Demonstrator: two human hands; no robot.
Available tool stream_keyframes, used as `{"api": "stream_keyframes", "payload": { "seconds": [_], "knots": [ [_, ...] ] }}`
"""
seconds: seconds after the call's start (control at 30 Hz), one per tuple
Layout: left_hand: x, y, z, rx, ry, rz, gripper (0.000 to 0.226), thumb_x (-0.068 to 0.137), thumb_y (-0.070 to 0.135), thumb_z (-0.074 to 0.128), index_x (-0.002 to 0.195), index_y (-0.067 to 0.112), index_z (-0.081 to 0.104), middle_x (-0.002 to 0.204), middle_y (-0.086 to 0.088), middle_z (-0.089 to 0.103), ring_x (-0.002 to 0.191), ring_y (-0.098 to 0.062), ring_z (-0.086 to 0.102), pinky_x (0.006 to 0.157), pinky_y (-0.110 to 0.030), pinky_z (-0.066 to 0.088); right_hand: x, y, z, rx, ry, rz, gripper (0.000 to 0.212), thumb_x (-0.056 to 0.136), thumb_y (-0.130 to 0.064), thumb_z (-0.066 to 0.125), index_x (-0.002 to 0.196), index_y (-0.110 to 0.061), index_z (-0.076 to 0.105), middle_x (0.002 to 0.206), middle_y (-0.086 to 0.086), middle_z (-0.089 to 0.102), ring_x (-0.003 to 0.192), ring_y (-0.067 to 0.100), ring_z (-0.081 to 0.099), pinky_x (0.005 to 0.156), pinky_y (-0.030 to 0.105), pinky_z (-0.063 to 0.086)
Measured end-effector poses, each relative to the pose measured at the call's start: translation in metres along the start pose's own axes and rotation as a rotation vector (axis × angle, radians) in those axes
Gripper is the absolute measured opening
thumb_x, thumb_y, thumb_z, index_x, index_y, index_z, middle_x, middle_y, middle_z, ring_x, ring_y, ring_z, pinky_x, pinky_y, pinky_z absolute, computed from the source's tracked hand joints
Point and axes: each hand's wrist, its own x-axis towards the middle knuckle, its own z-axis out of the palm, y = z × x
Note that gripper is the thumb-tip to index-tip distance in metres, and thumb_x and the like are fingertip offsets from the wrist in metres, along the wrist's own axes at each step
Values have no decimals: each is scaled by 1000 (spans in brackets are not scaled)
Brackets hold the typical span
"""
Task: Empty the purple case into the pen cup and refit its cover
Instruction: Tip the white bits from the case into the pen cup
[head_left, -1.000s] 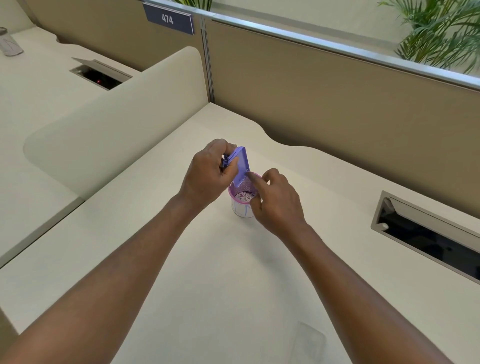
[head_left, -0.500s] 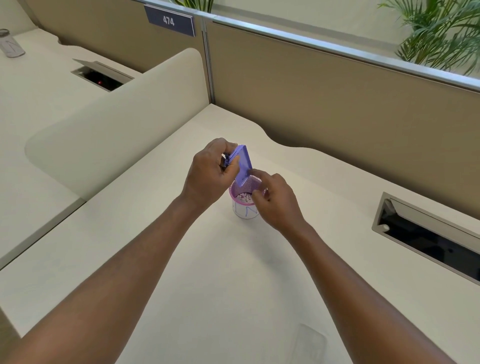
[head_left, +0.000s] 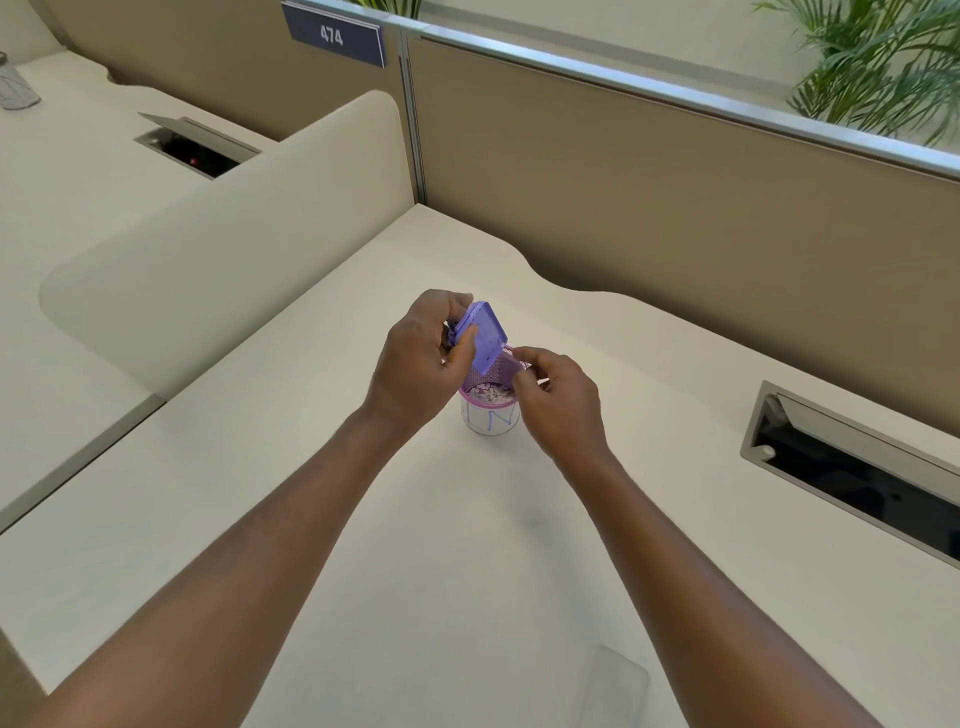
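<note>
While case (head_left: 485, 338) tilts, mesh cup (head_left: 491, 418) stands.

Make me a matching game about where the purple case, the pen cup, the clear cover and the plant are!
Things:
1. purple case
2. pen cup
3. clear cover
4. plant

Places:
A. behind the partition, top right
B. lying flat on the desk, nearest the camera
C. held tilted in the left hand
D. standing upright, small bits inside

Pairs: 1-C, 2-D, 3-B, 4-A.
</note>
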Motion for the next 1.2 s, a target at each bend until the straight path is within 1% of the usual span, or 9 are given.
{"api": "stream_keyframes", "payload": {
  "seconds": [0.13, 0.27, 0.4, 0.6, 0.73, 0.87, 0.97, 1.07, 1.2],
  "knots": [
    [-6, 5, -2, 47, -31, 77, 11, 94, 3, 64, 102, 0, 58, 122, -12, 66, 86, -18, 62, 73, -35, 59, 0, -4, 1, 36, -9, 46, 40, 88, -22, 50, 121, -26, 72, 114, -4, 71, 104, 17, 65, 92, 38, 54],
    [-12, 10, -3, 97, -80, 115, 15, 93, 2, 63, 106, -3, 58, 127, -13, 63, 86, -29, 66, 69, -46, 60, -5, -5, 4, -265, -15, -181, 40, 91, -21, 50, 126, -32, 65, 96, 2, 59, 86, 20, 59, 67, 32, 48],
    [-12, 13, -5, 137, -89, 136, 18, 92, 2, 65, 108, -3, 59, 127, -13, 64, 86, -29, 68, 68, -46, 61, -10, -4, 5, -620, -35, -339, 52, 91, -22, 51, 143, -25, 52, 98, 7, 55, 84, 27, 54, 62, 31, 38],
    [-11, 14, -11, 144, -97, 143, 17, 92, 3, 67, 105, -4, 60, 124, -15, 65, 88, -29, 68, 70, -43, 62, -14, -3, 3, -813, -64, -462, 56, 93, -26, 48, 147, -12, 48, 107, 14, 61, 84, 33, 55, 65, 33, 27],
    [-9, 14, -12, 126, -72, 125, 13, 92, 2, 65, 102, -5, 59, 123, -16, 65, 88, -28, 67, 71, -45, 61, -12, -2, 4, -901, -84, -478, 59, 94, -33, 40, 148, -10, 45, 113, 11, 62, 90, 31, 55, 69, 36, 30],
    [-6, 13, -12, 108, -45, 109, 10, 93, 2, 64, 99, -5, 59, 121, -15, 66, 86, -21, 63, 71, -43, 60, -12, 0, 3, -929, -100, -499, 61, 94, -34, 41, 149, -8, 43, 115, 11, 61, 91, 32, 55, 74, 39, 36],
    [-4, 12, -13, 118, -57, 107, 10, 93, 2, 64, 99, -5, 59, 120, -15, 66, 86, -25, 65, 71, -44, 59, -10, -1, 1, -967, -82, -549, 57, 93, -34, 42, 144, -8, 50, 110, 12, 62, 86, 32, 55, 72, 39, 34],
    [-4, 12, -14, 136, -92, 132, 12, 93, 2, 65, 99, -5, 59, 121, -16, 66, 86, -29, 66, 69, -45, 60, -8, -7, 0, -1005, -64, -663, 44, 90, -30, 45, 123, -8, 63, 99, 12, 64, 75, 31, 52, 67, 38, 31],
    [-3, 12, -14, 158, -117, 167, 15, 93, 2, 66, 104, -5, 59, 120, -18, 66, 85, -31, 67, 67, -45, 61, -3, -6, -5, -1006, -62, -763, 28, 86, -26, 50, 103, -8, 65, 88, 11, 62, 68, 30, 48, 63, 37, 27]
  ]
}}
